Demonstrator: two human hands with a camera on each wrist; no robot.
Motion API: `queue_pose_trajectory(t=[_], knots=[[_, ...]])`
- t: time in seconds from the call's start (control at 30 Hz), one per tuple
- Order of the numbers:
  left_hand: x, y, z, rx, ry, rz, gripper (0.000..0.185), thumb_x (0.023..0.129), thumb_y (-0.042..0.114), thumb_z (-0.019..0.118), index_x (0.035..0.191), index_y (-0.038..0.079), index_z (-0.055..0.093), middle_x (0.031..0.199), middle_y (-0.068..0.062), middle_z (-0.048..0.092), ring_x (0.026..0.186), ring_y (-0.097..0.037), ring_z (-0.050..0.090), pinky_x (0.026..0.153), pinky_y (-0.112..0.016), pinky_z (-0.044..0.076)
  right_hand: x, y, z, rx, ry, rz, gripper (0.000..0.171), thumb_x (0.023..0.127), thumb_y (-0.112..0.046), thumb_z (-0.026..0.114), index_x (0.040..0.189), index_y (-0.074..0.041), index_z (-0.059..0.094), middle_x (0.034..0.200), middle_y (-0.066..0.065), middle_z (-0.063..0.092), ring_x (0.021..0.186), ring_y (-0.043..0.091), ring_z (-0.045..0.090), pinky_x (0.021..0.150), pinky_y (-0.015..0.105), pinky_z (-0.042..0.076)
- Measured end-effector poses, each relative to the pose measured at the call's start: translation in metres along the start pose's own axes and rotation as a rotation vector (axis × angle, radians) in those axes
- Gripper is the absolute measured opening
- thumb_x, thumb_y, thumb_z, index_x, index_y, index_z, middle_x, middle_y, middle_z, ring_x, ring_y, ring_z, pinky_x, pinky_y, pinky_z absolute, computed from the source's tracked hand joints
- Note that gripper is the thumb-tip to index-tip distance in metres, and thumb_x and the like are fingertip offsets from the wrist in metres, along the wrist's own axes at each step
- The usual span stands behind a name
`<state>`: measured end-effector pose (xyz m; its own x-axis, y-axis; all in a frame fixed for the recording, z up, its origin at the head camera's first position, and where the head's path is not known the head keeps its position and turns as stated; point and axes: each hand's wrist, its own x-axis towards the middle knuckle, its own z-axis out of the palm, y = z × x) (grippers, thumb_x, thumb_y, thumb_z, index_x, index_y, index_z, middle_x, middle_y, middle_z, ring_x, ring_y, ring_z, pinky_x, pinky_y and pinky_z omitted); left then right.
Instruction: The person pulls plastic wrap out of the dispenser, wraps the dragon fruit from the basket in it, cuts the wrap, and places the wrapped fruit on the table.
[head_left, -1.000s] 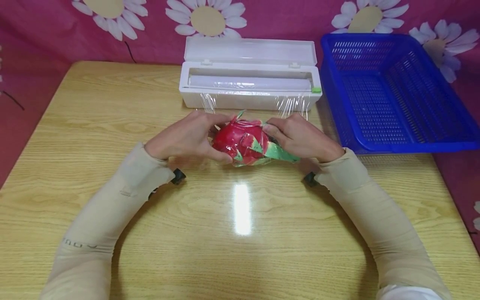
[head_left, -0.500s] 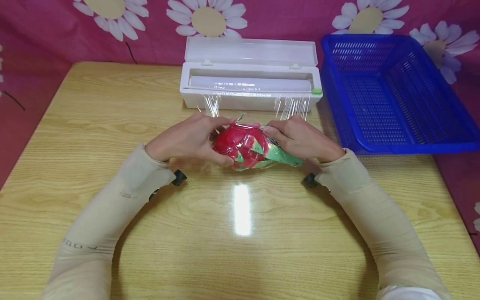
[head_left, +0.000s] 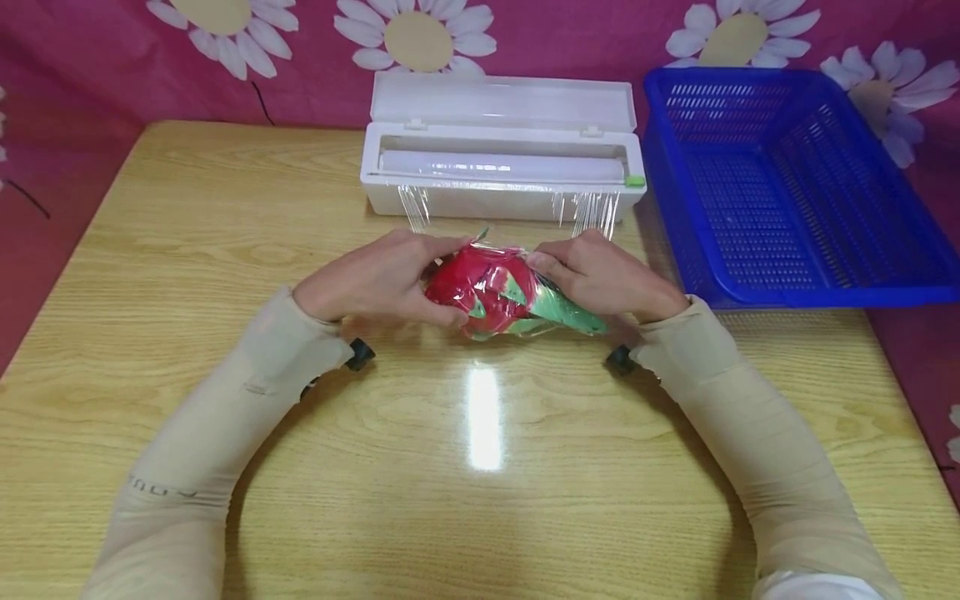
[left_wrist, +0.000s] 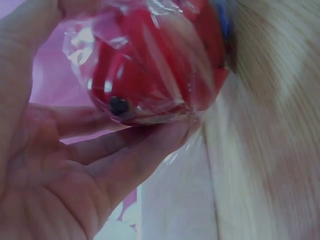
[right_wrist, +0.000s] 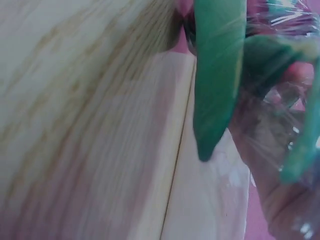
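Note:
A red dragon fruit (head_left: 480, 287) with green leaf tips is wrapped in clear cling film, held between both hands above the table. My left hand (head_left: 386, 275) grips its left end, thumb at the near side and fingers behind; the left wrist view shows the fingers under the film-covered red end (left_wrist: 155, 65). At the other end my right hand (head_left: 600, 275) pinches the film and fruit near the green leaves (right_wrist: 217, 80). From the fruit, the cling film (head_left: 596, 215) stretches back to the roll (head_left: 502, 165) in an open white dispenser box (head_left: 495, 200).
Right of the dispenser stands a blue plastic basket (head_left: 757, 217). The dispenser's lid (head_left: 502, 102) is raised at the back, and a green slider (head_left: 633, 181) sits at its right end. A flowered pink cloth (head_left: 562, 33) hangs behind the wooden table (head_left: 480, 525).
The dragon fruit has tipped and shifted slightly toward the person, its leaf tips now turned a little differently. Both hands keep their grip, and the film strands by the dispenser have shifted slightly.

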<state>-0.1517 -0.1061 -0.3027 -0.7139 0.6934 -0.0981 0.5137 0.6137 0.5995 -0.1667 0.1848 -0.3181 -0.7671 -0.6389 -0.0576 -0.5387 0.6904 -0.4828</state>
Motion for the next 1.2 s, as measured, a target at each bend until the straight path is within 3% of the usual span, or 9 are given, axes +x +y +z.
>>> queue_pose_trajectory(t=[0.13, 0.23, 0.37, 0.6, 0.73, 0.83, 0.9, 1.0, 1.2], knots=[[0.000, 0.004, 0.001, 0.046, -0.001, -0.023, 0.103, 0.075, 0.055, 0.088, 0.156, 0.007, 0.045, 0.151, -0.006, 0.052, 0.119, -0.019, 0.060, 0.099, -0.036, 0.060, 0.000, 0.001, -0.002, 0.016, -0.003, 0.027, 0.036, 0.112, -0.030, 0.043, 0.088, -0.013, 0.065, 0.063, -0.006, 0.039, 0.057, 0.014, 0.040, 0.063, 0.032, 0.040], [0.002, 0.007, 0.003, 0.100, -0.004, -0.057, 0.113, 0.071, 0.058, 0.091, 0.158, 0.008, 0.040, 0.156, -0.009, 0.046, 0.132, -0.024, 0.054, 0.109, -0.041, 0.055, 0.000, 0.003, -0.003, 0.032, -0.005, 0.030, 0.033, 0.111, -0.030, 0.045, 0.092, -0.014, 0.067, 0.063, -0.005, 0.041, 0.058, 0.015, 0.043, 0.062, 0.032, 0.040], [0.004, 0.006, 0.004, 0.126, 0.017, -0.071, 0.110, 0.072, 0.049, 0.093, 0.159, 0.008, 0.039, 0.148, -0.011, 0.058, 0.126, -0.023, 0.059, 0.105, -0.038, 0.058, 0.000, 0.004, -0.002, 0.042, -0.006, 0.024, 0.036, 0.111, -0.033, 0.043, 0.093, -0.014, 0.067, 0.065, -0.004, 0.044, 0.060, 0.016, 0.044, 0.063, 0.032, 0.041], [0.005, -0.002, 0.001, 0.103, 0.047, -0.023, 0.104, 0.071, 0.041, 0.095, 0.156, 0.008, 0.046, 0.134, -0.010, 0.067, 0.104, -0.018, 0.066, 0.090, -0.030, 0.062, 0.001, 0.006, -0.004, 0.032, -0.013, 0.052, 0.035, 0.109, -0.039, 0.046, 0.095, -0.017, 0.068, 0.069, -0.002, 0.051, 0.068, 0.017, 0.051, 0.065, 0.032, 0.041], [0.005, -0.004, 0.000, 0.095, 0.043, -0.025, 0.104, 0.071, 0.040, 0.095, 0.157, 0.011, 0.044, 0.135, -0.010, 0.066, 0.104, -0.018, 0.068, 0.092, -0.031, 0.063, -0.002, 0.006, -0.010, 0.030, -0.055, 0.096, 0.037, 0.107, -0.040, 0.048, 0.122, -0.015, 0.071, 0.080, 0.002, 0.064, 0.077, 0.019, 0.058, 0.072, 0.036, 0.049], [0.006, -0.006, 0.000, 0.082, 0.038, -0.042, 0.104, 0.071, 0.040, 0.095, 0.157, 0.014, 0.043, 0.140, -0.010, 0.063, 0.108, -0.019, 0.069, 0.094, -0.033, 0.062, -0.004, 0.006, -0.013, 0.031, -0.058, 0.134, 0.049, 0.107, -0.045, 0.048, 0.146, -0.018, 0.059, 0.088, 0.005, 0.068, 0.085, 0.021, 0.062, 0.083, 0.041, 0.052], [0.006, -0.006, 0.000, 0.068, 0.041, -0.051, 0.103, 0.071, 0.039, 0.095, 0.158, 0.015, 0.043, 0.143, -0.010, 0.062, 0.110, -0.019, 0.069, 0.095, -0.033, 0.062, -0.005, 0.007, -0.014, 0.024, -0.033, 0.141, 0.053, 0.107, -0.048, 0.046, 0.152, -0.020, 0.053, 0.089, 0.006, 0.068, 0.086, 0.022, 0.063, 0.089, 0.042, 0.053], [0.006, -0.008, 0.001, 0.057, 0.045, -0.051, 0.103, 0.072, 0.038, 0.095, 0.158, 0.015, 0.043, 0.143, -0.011, 0.061, 0.111, -0.019, 0.070, 0.096, -0.034, 0.062, -0.005, 0.008, -0.015, 0.007, 0.021, 0.154, 0.052, 0.108, -0.051, 0.044, 0.148, -0.019, 0.056, 0.087, 0.008, 0.068, 0.082, 0.024, 0.064, 0.087, 0.043, 0.054], [0.005, -0.012, 0.001, 0.069, 0.062, -0.022, 0.102, 0.072, 0.039, 0.095, 0.157, 0.014, 0.044, 0.140, -0.011, 0.064, 0.109, -0.019, 0.070, 0.094, -0.033, 0.062, -0.009, 0.004, -0.021, -0.110, 0.176, 0.150, 0.048, 0.108, -0.052, 0.042, 0.121, -0.011, 0.064, 0.104, 0.012, 0.076, 0.088, 0.030, 0.070, 0.078, 0.044, 0.055]])
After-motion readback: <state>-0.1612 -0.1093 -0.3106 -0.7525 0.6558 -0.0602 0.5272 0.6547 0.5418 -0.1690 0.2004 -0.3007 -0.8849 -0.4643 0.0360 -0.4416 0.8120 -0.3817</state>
